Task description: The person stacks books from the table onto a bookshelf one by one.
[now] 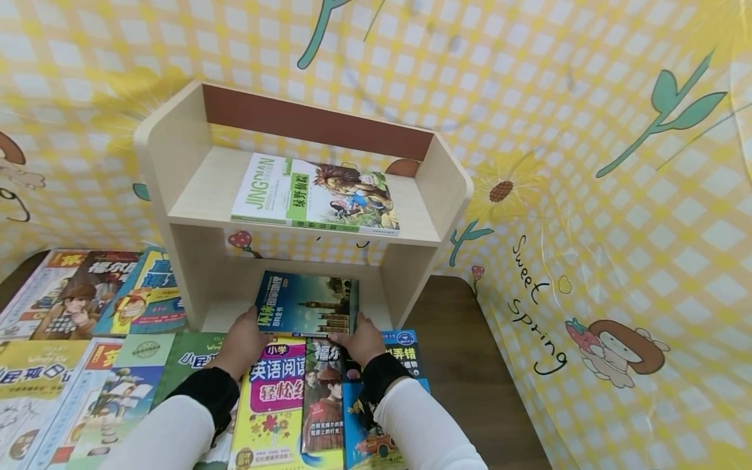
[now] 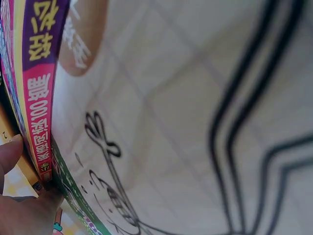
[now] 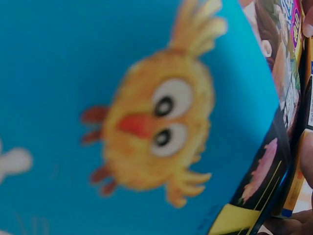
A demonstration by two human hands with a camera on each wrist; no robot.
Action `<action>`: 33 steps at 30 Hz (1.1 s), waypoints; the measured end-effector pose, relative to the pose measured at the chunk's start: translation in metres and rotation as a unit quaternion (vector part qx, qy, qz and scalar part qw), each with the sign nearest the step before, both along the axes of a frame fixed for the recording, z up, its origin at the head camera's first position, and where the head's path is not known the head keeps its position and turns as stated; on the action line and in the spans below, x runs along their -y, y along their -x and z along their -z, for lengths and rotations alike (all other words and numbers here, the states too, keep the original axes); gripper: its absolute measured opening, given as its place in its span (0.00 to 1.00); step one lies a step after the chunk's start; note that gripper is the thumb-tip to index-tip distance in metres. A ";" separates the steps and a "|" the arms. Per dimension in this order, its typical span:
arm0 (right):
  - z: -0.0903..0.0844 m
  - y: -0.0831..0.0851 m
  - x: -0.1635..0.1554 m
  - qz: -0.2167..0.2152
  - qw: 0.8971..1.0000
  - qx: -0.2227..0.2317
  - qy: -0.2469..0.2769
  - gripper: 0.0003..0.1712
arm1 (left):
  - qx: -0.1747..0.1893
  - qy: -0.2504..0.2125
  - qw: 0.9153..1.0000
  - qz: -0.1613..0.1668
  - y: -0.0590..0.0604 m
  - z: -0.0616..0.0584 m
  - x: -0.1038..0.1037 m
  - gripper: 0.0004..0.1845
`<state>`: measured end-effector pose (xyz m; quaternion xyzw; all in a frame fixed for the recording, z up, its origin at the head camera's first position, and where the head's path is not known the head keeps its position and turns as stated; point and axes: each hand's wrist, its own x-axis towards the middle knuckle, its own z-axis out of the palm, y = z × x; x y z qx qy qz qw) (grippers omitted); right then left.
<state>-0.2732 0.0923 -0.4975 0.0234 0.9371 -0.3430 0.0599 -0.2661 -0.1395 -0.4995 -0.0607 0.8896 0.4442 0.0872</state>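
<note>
A dark blue-green book [image 1: 314,305] with a clock tower on its cover lies flat at the lower compartment of a small wooden bookshelf [image 1: 420,267]. My left hand [image 1: 242,343] grips its left edge, and my right hand [image 1: 365,341] grips the right edge. The left wrist view shows the thumb and fingers of the left hand [image 2: 24,208] at the book's edge, close to a pink-and-yellow spine [image 2: 39,122]. At the border of the right wrist view, part of the right hand [image 3: 307,156] pinches the book's orange edge [image 3: 293,191].
Two white-and-green books [image 1: 346,196] lie on the upper shelf. In front of the bookshelf are a yellow-and-pink book [image 1: 276,418], a blue book [image 1: 376,450] and, to the left, several more books [image 1: 35,391]. Brown tabletop [image 1: 476,365] shows at right, beside a checkered backdrop [image 1: 587,261].
</note>
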 end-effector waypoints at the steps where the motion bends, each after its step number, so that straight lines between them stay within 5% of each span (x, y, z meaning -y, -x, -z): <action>1: 0.000 0.001 0.001 0.002 1.000 0.004 0.003 0.47 | 0.003 -0.003 1.000 -0.001 0.001 0.000 0.000 0.38; 12: 0.003 0.016 0.002 0.003 1.000 0.006 0.017 0.46 | 0.014 0.025 0.999 0.014 0.008 -0.003 -0.004 0.36; 20: 0.005 0.019 0.006 0.036 0.999 -0.002 -0.009 0.46 | 0.009 0.027 0.999 0.027 0.011 -0.002 -0.002 0.33; 33: 0.008 0.022 0.011 0.030 0.999 -0.017 -0.038 0.46 | 0.017 0.033 0.999 0.020 0.016 0.002 -0.002 0.34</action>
